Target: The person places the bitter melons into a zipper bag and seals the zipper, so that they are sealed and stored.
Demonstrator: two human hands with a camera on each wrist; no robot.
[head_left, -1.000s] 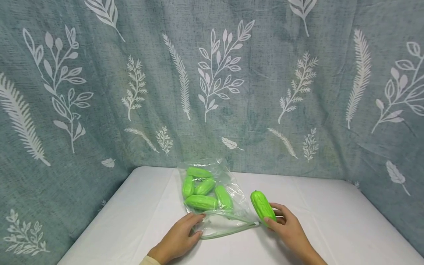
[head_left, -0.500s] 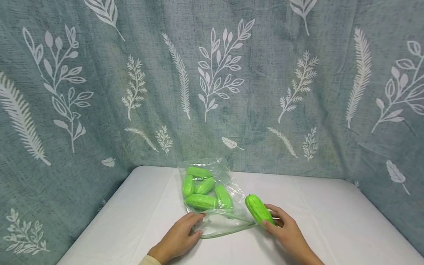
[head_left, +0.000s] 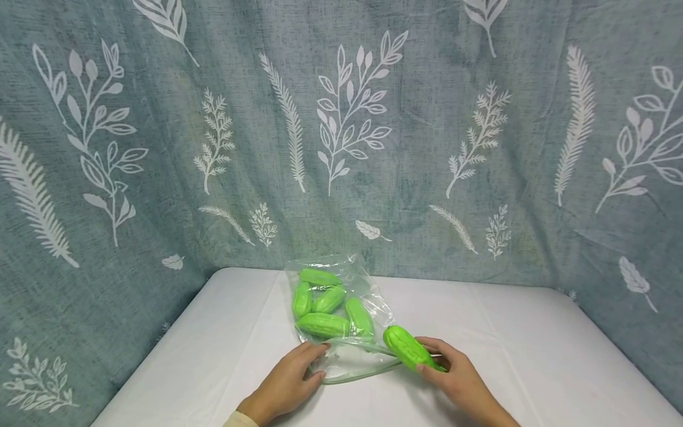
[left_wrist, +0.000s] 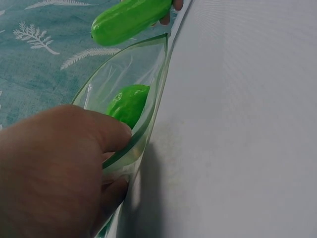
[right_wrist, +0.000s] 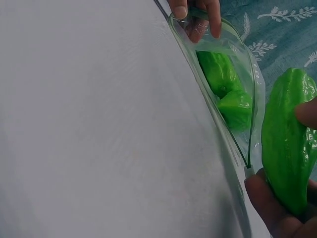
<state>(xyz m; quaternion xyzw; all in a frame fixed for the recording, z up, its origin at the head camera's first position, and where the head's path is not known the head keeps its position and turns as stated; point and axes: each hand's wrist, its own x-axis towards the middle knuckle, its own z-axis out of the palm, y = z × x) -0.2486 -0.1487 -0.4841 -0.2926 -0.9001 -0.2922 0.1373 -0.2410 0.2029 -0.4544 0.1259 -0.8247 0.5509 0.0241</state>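
A clear zip bag (head_left: 356,279) lies flat on the white table, with several bright green cucumbers (head_left: 322,325) visible through its film. Its green-edged mouth (left_wrist: 162,82) gapes toward the person. My left hand (head_left: 288,376) holds the left end of that mouth, fingers and thumb at the rim. Another ridged green cucumber (head_left: 408,348) is in my right hand (head_left: 453,376), gripped between thumb and fingers at its near end. This cucumber is tilted, its far end at the right part of the mouth, outside the bag. The right fingertips are close to the zip slider (right_wrist: 248,171).
The white-covered table (head_left: 512,338) extends to both sides of the bag. Behind it and along the sides hangs a blue-green curtain (head_left: 405,178) with white leaf prints.
My right hand has carried the cucumber left and slightly down, its far end now over the right part of the bag's mouth. The left hand and the bagged cucumbers have stayed in place.
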